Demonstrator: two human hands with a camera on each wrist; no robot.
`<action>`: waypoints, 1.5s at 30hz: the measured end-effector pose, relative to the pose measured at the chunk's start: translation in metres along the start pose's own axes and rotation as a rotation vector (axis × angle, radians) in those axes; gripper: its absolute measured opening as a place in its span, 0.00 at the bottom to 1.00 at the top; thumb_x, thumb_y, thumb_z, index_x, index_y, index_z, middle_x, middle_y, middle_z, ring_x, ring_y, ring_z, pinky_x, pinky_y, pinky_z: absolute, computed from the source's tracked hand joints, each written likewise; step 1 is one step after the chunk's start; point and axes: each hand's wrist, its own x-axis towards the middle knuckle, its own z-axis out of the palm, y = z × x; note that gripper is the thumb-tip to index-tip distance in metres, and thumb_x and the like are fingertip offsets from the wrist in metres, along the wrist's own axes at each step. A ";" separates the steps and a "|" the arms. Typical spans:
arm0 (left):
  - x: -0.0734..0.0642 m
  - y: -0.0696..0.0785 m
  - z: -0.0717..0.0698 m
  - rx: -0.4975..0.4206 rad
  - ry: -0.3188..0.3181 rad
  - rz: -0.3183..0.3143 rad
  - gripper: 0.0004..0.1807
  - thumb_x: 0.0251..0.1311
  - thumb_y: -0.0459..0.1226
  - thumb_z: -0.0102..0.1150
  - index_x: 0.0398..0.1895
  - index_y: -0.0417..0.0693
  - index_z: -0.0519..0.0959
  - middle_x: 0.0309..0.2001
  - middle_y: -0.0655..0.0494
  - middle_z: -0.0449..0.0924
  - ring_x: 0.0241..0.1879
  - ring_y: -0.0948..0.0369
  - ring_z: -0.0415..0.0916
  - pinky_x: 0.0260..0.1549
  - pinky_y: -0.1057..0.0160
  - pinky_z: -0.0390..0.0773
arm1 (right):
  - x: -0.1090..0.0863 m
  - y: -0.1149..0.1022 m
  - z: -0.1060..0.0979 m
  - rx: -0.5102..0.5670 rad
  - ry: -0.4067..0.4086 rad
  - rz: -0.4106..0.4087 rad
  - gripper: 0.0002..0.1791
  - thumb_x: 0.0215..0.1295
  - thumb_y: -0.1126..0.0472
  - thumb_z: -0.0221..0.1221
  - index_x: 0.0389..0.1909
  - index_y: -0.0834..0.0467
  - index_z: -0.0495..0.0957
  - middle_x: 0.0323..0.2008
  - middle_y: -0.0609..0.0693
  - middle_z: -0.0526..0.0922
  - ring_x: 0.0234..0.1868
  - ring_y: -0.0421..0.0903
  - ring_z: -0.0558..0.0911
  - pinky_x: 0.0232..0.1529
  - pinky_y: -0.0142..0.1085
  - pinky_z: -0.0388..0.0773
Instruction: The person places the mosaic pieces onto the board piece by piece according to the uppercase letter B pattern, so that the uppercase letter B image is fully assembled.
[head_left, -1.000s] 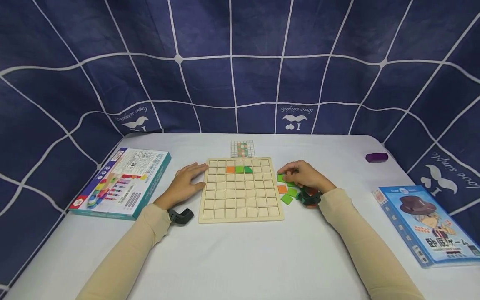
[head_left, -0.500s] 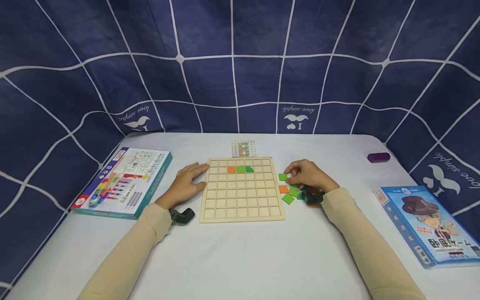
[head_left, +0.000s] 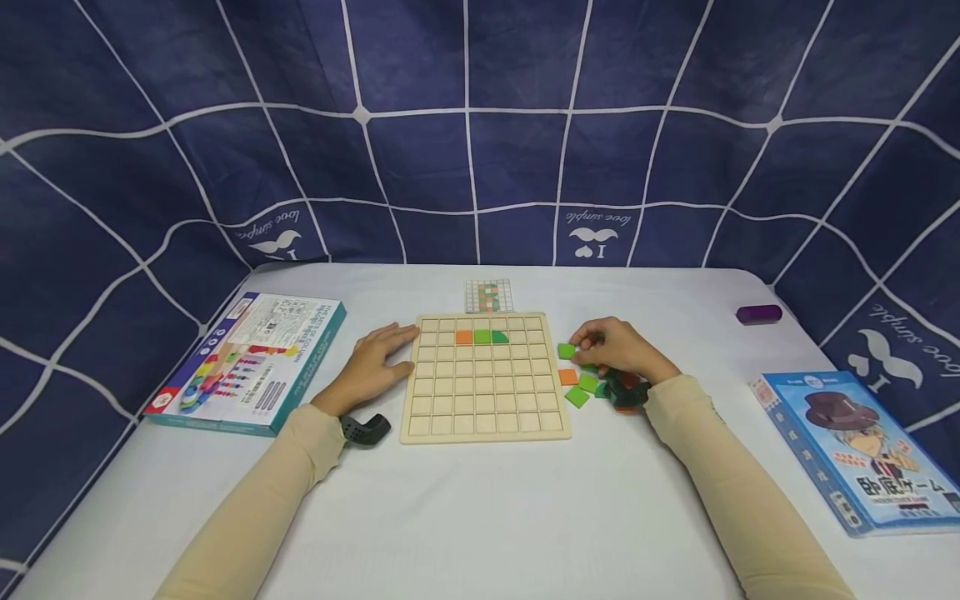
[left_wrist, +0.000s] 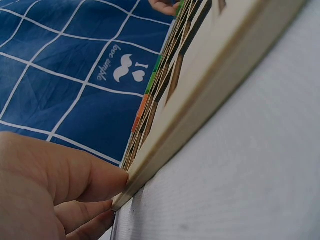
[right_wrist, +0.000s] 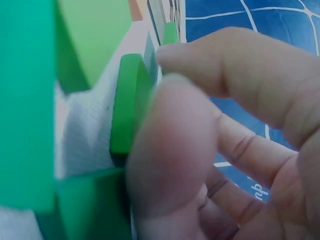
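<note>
A pale wooden grid board (head_left: 484, 423) lies in the middle of the table. In its second row from the back sit an orange square tile (head_left: 464, 337), a green square tile (head_left: 482, 337) and a dark green quarter-round tile (head_left: 499, 337). My left hand (head_left: 375, 367) rests flat by the board's left side, fingertips touching its edge in the left wrist view. My right hand (head_left: 618, 346) is over loose tiles right of the board. In the right wrist view, thumb and forefinger are right at a green tile (right_wrist: 125, 105); I cannot tell whether they pinch it.
Behind the board lies a small pattern card (head_left: 488, 296). A toy box (head_left: 247, 362) lies at left, a blue game box (head_left: 855, 450) at right, and a purple object (head_left: 758, 314) at far right. Loose green tiles (head_left: 577, 397) and an orange tile (head_left: 568, 377) lie beside the board.
My right hand has drawn slightly right, off the leftmost loose green tile, then stays almost still over the pile. The left hand keeps its place at the board; the head view shifts slightly.
</note>
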 end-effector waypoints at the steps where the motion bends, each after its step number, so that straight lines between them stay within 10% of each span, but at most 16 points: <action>1: 0.000 0.000 0.000 0.000 0.000 0.000 0.36 0.70 0.37 0.60 0.80 0.38 0.68 0.81 0.40 0.65 0.84 0.40 0.51 0.81 0.36 0.44 | 0.000 0.000 0.000 0.004 0.002 -0.003 0.15 0.66 0.67 0.72 0.51 0.68 0.85 0.35 0.51 0.80 0.25 0.43 0.77 0.26 0.31 0.81; 45: -0.001 0.001 0.000 0.009 0.012 0.010 0.36 0.70 0.37 0.59 0.80 0.37 0.69 0.80 0.41 0.66 0.84 0.40 0.52 0.81 0.35 0.44 | 0.013 -0.057 0.047 0.562 -0.040 0.049 0.20 0.71 0.72 0.67 0.62 0.69 0.78 0.36 0.52 0.91 0.24 0.39 0.79 0.23 0.27 0.75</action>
